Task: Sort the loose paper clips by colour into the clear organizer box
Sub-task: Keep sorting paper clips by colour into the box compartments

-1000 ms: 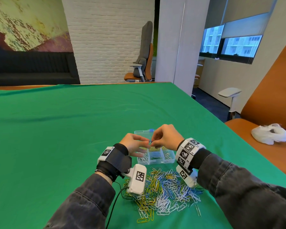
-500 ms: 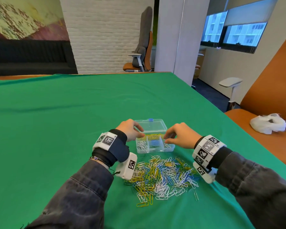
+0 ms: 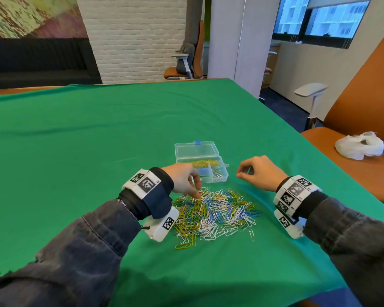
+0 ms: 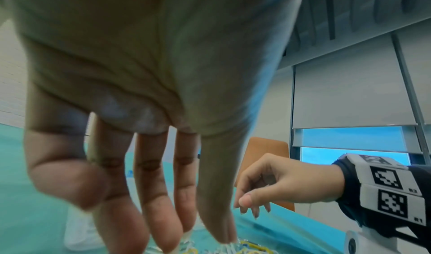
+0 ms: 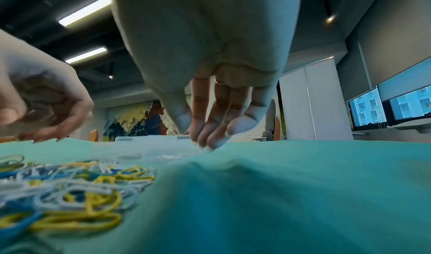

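on the green table (image 3: 98, 151), the left hand (image 3: 183, 179) reaches loose-fingered into the paper clips (image 3: 213, 211) to pick one for the organizer box (image 3: 223, 173), right hand (image 3: 261, 171) loosely curled, empty.

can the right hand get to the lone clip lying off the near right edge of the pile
Probably yes. The right hand hovers empty over bare cloth right of the box, and nothing lies between it and the lone clip beside the pile.

The scene was viewed from head height, forward and down over the green table (image 3: 98, 140). From under each wrist, close views were taken along the fingers, low over the cloth. The clip pile (image 3: 213, 211) and the opposite hand were shared by both wrist views.
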A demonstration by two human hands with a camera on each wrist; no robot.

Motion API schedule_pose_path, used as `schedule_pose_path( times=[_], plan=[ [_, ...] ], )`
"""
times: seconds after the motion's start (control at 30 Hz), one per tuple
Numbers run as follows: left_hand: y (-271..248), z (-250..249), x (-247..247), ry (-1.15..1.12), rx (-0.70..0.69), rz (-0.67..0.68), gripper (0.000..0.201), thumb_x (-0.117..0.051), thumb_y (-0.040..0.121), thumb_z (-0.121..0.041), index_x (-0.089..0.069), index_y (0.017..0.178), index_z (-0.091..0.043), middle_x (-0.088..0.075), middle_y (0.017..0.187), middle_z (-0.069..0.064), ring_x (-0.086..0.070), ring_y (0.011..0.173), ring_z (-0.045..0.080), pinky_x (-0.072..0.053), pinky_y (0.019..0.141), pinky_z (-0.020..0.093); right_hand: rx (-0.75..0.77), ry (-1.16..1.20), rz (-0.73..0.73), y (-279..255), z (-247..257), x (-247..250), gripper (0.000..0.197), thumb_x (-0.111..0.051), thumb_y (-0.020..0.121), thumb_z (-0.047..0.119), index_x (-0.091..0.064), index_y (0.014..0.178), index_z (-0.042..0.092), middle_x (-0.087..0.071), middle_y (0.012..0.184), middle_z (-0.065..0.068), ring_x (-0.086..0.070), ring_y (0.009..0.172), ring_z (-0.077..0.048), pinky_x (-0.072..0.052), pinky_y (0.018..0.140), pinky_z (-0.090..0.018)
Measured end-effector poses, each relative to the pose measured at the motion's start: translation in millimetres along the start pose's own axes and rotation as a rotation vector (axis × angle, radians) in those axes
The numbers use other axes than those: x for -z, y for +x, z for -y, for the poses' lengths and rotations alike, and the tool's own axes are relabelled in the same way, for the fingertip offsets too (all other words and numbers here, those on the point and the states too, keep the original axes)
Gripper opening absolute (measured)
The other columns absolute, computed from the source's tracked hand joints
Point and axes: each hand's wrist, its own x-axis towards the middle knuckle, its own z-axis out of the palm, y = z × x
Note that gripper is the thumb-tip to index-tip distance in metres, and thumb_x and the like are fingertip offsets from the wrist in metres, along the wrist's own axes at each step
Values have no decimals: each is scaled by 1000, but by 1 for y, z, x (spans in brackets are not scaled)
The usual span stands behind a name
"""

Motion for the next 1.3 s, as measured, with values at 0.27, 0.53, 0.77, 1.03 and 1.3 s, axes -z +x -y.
schedule_pose_path(
  times=[0.27, 0.53, 0.77, 1.03, 1.3],
  plan=[
    [9, -6, -20, 109, 138, 27, 42, -69, 84, -45, -64, 103, -8, -68, 97, 6, -59, 80, 17, -48, 74, 28, 4, 36, -8, 6, 7, -12, 12, -63, 90, 26, -72, 90, 17, -64, 79, 7, -59, 68, -8, -48, 71, -24],
    [17, -9, -30, 158, 195, 27, 52, -76, 75, -50, -66, 102, -7, -69, 95, 5, -62, 86, 21, -50, 74, 31, -21, 60, -22, 10, 4, -17, 13, -62, 90, 23, -73, 89, 16, -64, 78, 8, -59, 70, -8, -51, 76, -27],
    [16, -5, -28, 40, 121, 55, 24, -78, 79, -33, -65, 88, -15, -66, 88, 1, -59, 79, 16, -51, 79, 31, 18, 106, 9, 10, 6, -18, 12, -64, 90, 21, -73, 89, 14, -66, 79, 4, -61, 74, -10, -49, 77, -22],
    [16, 5, -12, -139, 59, 50, 12, -69, 88, -28, -67, 88, -16, -64, 72, -10, -59, 64, 1, -46, 65, 19, 24, 138, -7, 9, 3, -19, 12, -65, 89, 22, -73, 86, 13, -69, 79, 1, -62, 74, -13, -49, 75, -23],
    [19, 16, -8, -332, 93, 15, 17, -75, 83, -17, -61, 92, -16, -70, 85, 4, -63, 64, 7, -49, 55, 17, 26, 133, 36, 10, 3, -20, 12, -64, 90, 21, -74, 86, 15, -69, 77, 4, -62, 72, -10, -47, 72, -19]
  ],
)
